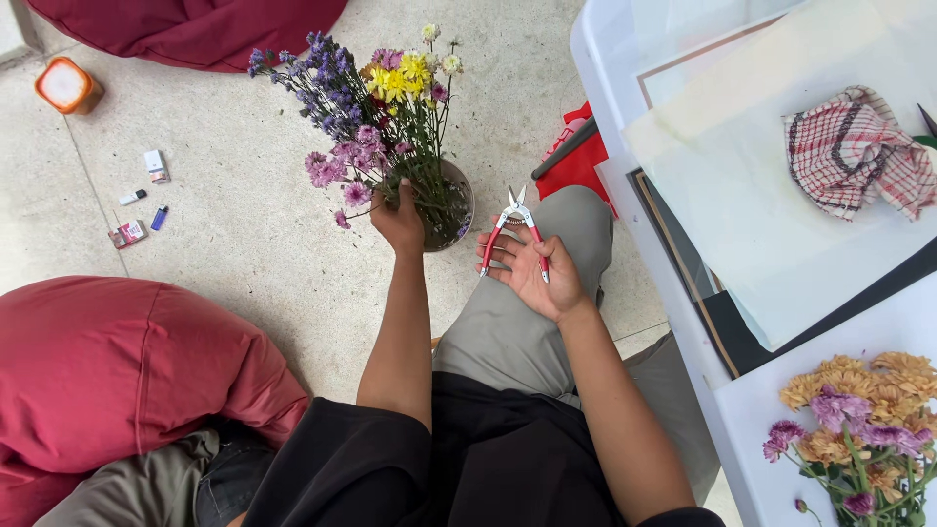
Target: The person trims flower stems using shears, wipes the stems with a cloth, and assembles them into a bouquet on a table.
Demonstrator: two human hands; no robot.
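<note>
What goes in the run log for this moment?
left hand: grips flower stems in pot | right hand: palm up, red-handled snips resting | table: right

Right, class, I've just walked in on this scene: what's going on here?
A seated person grips the stems of a mixed purple, pink and yellow bouquet with the left hand, where they enter a round vase on the floor. The right hand lies palm up on the knee, loosely holding red-handled snips. More flowers lie on the white table.

Open floor (244, 244) left of vase (451, 210); white table (610, 88) seemingly blocks the right.
</note>
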